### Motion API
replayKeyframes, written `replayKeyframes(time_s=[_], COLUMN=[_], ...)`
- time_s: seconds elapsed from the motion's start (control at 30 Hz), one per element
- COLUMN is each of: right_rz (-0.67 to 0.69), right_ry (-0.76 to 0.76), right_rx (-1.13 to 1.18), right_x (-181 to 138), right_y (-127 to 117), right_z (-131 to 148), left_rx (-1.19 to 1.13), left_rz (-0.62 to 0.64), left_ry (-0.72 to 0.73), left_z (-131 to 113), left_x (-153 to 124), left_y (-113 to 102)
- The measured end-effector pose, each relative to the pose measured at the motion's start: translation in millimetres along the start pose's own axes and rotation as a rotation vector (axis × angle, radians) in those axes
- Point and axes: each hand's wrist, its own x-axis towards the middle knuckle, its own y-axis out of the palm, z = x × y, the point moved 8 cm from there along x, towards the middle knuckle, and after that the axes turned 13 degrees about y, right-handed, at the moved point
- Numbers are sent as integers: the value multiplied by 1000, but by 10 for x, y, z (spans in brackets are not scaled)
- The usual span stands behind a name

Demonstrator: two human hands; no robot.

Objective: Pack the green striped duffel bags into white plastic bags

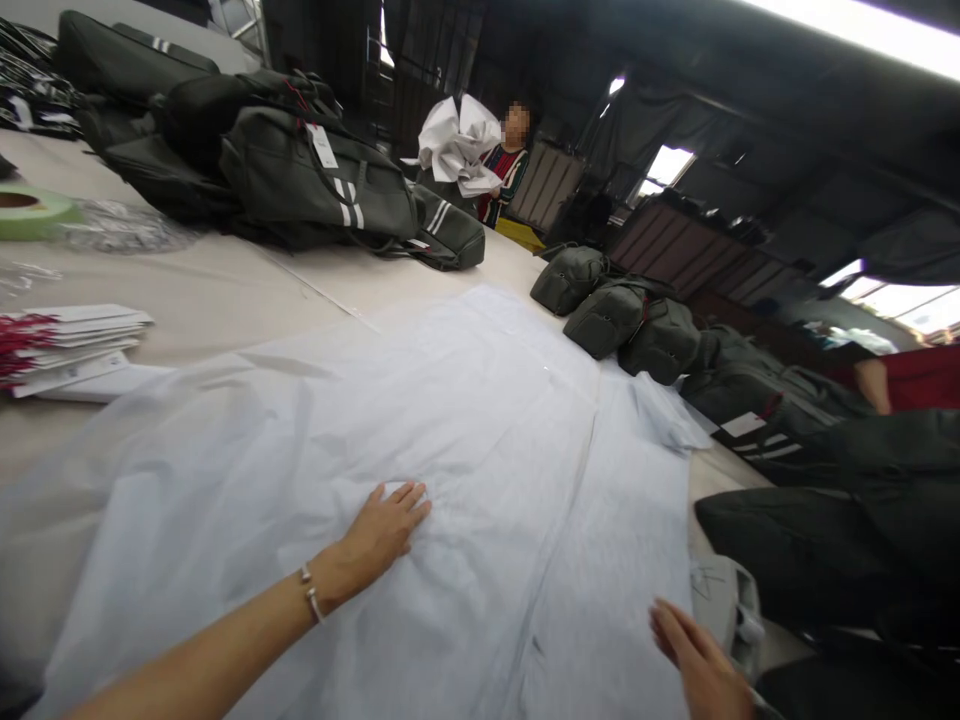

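Note:
A broad stack of thin, whitish translucent sheets (480, 420) is spread over the table, wrinkled on the left and with a long fold line on the right. My left hand (382, 535) lies flat on the sheets, fingers stretched out and holding nothing; a bracelet circles its wrist. At the lower right, my right hand (701, 655) hangs over or close to the sheets' right edge, slightly blurred. Its fingers are extended and side by side, with nothing visible in them. Just beyond it sits a grey plastic device (724, 600), whose kind I cannot make out.
Dark green bags (322, 175) with white stripes are piled at the back left. More dark bags (660, 330) line the right edge. Red-stringed tags (82, 345) and a green tape roll (34, 212) lie left. A person (510, 165) holds crumpled white paper; another's red sleeve (919, 378) shows right.

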Motion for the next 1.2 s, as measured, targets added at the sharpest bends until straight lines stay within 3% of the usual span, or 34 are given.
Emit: replayKeyframes(time_s=[0.03, 0.17, 0.23, 0.33, 0.47, 0.57, 0.73, 0.9, 1.03, 1.1, 1.2], right_rz=[37, 522, 594, 557, 451, 364, 204, 17, -8, -2, -41], right_ry=[-43, -226, -232, -197, -146, -128, -171, -345, -607, -660, -679], right_rx=[42, 159, 84, -29, -233, -410, -576, -492, -595, -720, -795], right_x=[-42, -257, -243, -35, 318, 510, 645, 586, 451, 443, 524], right_y=[271, 1634, 2082, 2456, 2738, 2813, 2556, 2373, 2787, 3036, 3198], right_z=[298, 1598, 2006, 2226, 2087, 1946, 1876, 2042, 2142, 2072, 1988], left_rx=[-4, -15, -18, -20, -16, -26, -22, -48, -36, -32, -48], left_rz=[-7, -29, -29, -24, 11, 14, 5, 3, 42, 53, 59], left_ry=[-1, -5, -8, -7, -16, -13, -27, -17, 11, 23, 50], left_z=[-4, -1, 12, 23, 8, -22, -48, -34, 4, 20, 27], left_x=[0, 11, 28, 63, 90, 86, 65, 80, 94, 104, 154], left_y=[-3, 31, 93, 192, 231, 187, 165, 219, 268, 280, 292])
